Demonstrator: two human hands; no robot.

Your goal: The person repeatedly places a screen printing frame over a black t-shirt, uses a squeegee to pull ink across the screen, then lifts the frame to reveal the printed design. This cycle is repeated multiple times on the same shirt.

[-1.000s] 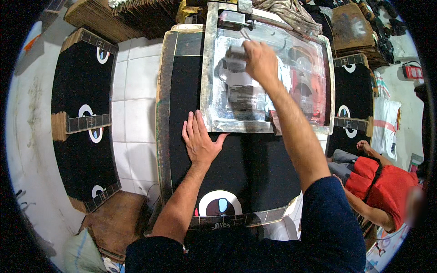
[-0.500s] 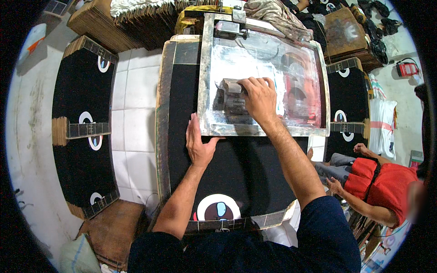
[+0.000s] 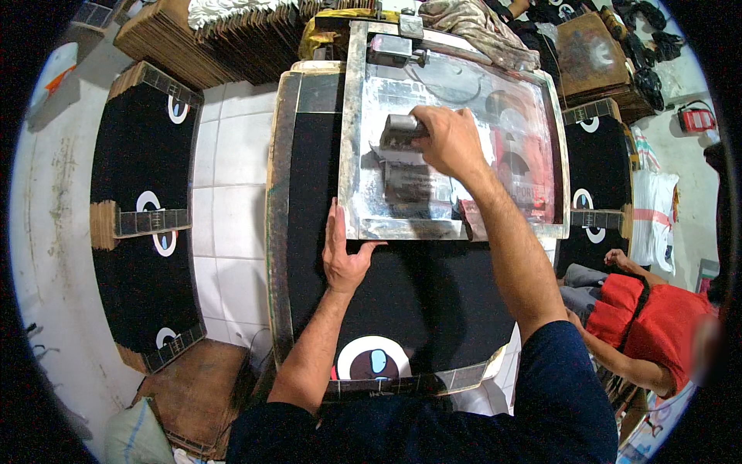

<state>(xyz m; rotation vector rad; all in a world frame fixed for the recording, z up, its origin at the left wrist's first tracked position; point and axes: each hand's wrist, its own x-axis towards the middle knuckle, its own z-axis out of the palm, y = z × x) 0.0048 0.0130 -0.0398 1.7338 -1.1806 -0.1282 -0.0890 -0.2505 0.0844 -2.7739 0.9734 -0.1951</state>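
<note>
The right hand [image 3: 450, 139] has just gone up toward 12 o'clock, and the grey squeegee [image 3: 402, 131] went with it. Half a second ago it was lower down, closer to the 6 o'clock side of the wooden frame [image 3: 417, 230]. Now it sits just to the 9 o'clock side of the frame's middle. The right grip is closed, with its fingers curled round the squeegee's 3 o'clock end.

The left hand [image 3: 345, 263] has hardly moved. Its grip is open with nothing in it, the fingers together and the thumb stuck out. It hugs the frame's corner, between 7 and 8 o'clock, and looks like it touches it.

The frame lies over black cloth [image 3: 417, 301] on the long surface [image 3: 279, 232]. An eye picture [image 3: 373, 358] shows near 6 o'clock. I think this means the rubbing is partway through a back-and-forth, with the frame kept steady.
</note>
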